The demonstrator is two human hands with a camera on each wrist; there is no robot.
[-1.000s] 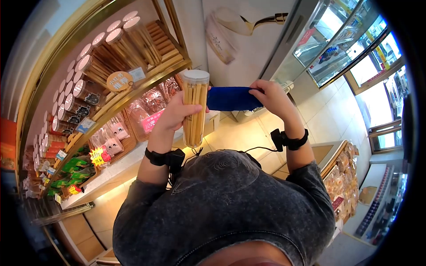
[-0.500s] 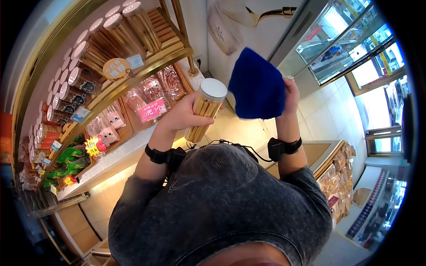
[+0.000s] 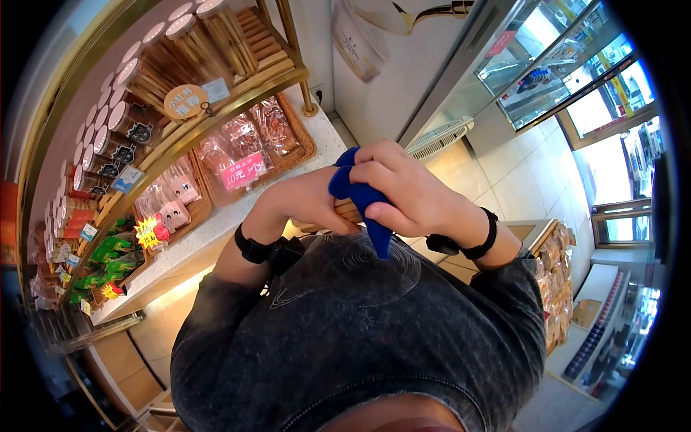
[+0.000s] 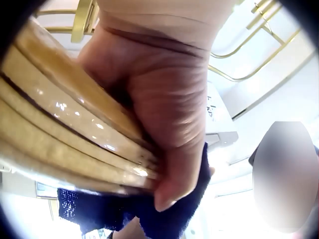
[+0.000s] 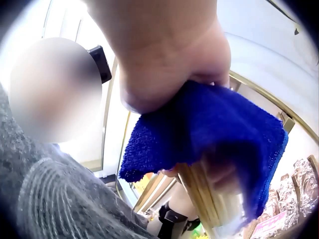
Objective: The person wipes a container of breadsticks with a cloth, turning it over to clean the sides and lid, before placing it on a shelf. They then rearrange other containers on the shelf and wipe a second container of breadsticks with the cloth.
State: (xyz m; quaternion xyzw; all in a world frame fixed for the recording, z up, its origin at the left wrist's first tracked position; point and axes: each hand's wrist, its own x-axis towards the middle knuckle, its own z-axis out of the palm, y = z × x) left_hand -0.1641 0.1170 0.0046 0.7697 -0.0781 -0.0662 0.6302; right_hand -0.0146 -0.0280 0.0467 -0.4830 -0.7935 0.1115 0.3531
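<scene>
My left hand (image 3: 306, 200) grips a clear jar of long, pale stick-shaped snacks (image 4: 75, 119), its thumb laid along the side in the left wrist view. With curled fingers, my right hand (image 3: 407, 189) holds a blue cloth (image 5: 209, 119) around the jar's lid end, so the white lid is hidden. Corners of the fabric hang down past the fingers. In the head view the two hands meet in front of the chest, and only a small strip of the sticks shows between them.
To the left, a shelf (image 3: 277, 79) carries rows of similar white-lidded jars (image 3: 188, 39). Below it, a wicker basket (image 3: 299, 119) of packaged food sits on a pale counter (image 3: 327, 140). Bagged goods (image 3: 556, 277) lie on a stand at the right.
The right hand has brought the blue cloth, earlier spread out beside the jar, leftward onto the lid end and bunched it there. The left hand has kept hold of the jar, which is now mostly hidden.
</scene>
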